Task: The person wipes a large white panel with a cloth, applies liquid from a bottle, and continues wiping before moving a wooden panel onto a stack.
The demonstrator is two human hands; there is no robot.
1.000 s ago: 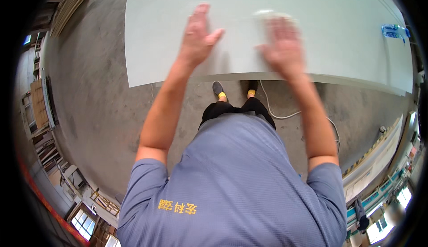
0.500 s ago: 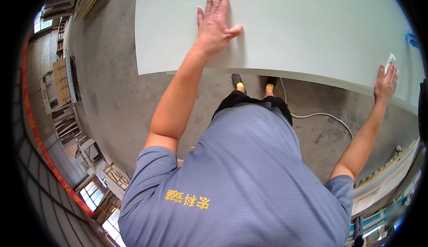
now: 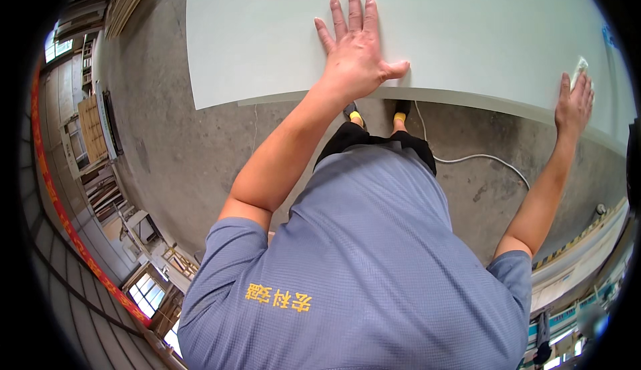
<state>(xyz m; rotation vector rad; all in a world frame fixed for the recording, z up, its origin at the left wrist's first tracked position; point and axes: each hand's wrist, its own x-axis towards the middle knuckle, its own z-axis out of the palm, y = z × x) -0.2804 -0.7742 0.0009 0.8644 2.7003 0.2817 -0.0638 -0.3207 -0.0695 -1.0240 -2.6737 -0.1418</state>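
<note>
On my feed, the left hand (image 3: 356,63) splays flat on the pale board (image 3: 481,36); the right hand (image 3: 572,109) grips white cloth (image 3: 581,64) above concrete floor (image 3: 160,109).

A broad pale panel (image 3: 481,29) bears a white cloth (image 3: 581,67) and, farther right, a partly visible blue item (image 3: 607,35).

Free lane over board (image 3: 481,29) between left hand (image 3: 355,59) and right hand (image 3: 573,107)
</note>
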